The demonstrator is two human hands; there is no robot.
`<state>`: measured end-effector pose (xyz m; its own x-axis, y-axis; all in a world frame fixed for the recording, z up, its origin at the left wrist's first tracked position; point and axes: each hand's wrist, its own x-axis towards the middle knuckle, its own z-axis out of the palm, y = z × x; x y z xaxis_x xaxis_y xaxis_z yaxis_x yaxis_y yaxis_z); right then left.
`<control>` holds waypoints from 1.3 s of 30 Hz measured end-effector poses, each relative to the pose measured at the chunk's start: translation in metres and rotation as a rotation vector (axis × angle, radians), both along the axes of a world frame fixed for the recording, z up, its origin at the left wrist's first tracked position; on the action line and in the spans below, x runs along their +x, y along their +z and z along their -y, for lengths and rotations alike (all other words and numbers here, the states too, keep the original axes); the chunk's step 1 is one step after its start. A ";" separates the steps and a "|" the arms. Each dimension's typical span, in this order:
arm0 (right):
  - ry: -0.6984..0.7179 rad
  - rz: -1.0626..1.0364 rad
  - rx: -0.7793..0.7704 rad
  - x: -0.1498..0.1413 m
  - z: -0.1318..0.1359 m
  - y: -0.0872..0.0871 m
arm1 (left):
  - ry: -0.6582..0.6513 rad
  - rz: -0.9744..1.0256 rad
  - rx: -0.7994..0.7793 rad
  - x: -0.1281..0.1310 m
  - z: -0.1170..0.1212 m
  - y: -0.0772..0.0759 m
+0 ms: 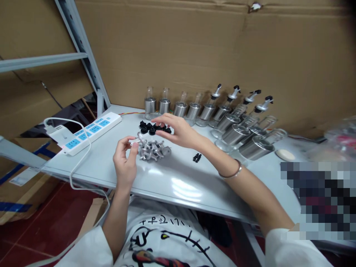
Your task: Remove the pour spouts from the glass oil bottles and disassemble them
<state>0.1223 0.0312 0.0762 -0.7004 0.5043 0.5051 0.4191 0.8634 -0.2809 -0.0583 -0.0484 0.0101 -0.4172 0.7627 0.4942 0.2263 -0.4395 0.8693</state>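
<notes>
My left hand (125,159) is closed, with a silver pourer spout (134,141) pinched between thumb and fingers at the left edge of a pile of similar silver spouts (152,151). Over a group of black rubber stoppers (144,129) hangs my right hand (178,130), its thumb and fingers apart. It partly covers the stoppers, and I see nothing held in it. Several small black caps (197,158) lie to the right of the pile.
Along the back stand several glass bottles with steel sleeves (150,105); some carry pourers (236,92). A white power strip (93,133) with a plugged cable is at left. A white oval piece (285,155) and plastic bags (340,139) are at right on the table (155,185).
</notes>
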 end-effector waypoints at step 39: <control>-0.220 0.212 -0.259 0.030 -0.005 -0.023 | -0.399 -0.653 -0.411 -0.007 -0.005 -0.014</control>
<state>0.1524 0.0358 0.0531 -0.6367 0.7455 0.1970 0.6581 0.6585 -0.3649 -0.0653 -0.0433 -0.0044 0.1902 0.9622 0.1950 0.6310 -0.2720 0.7265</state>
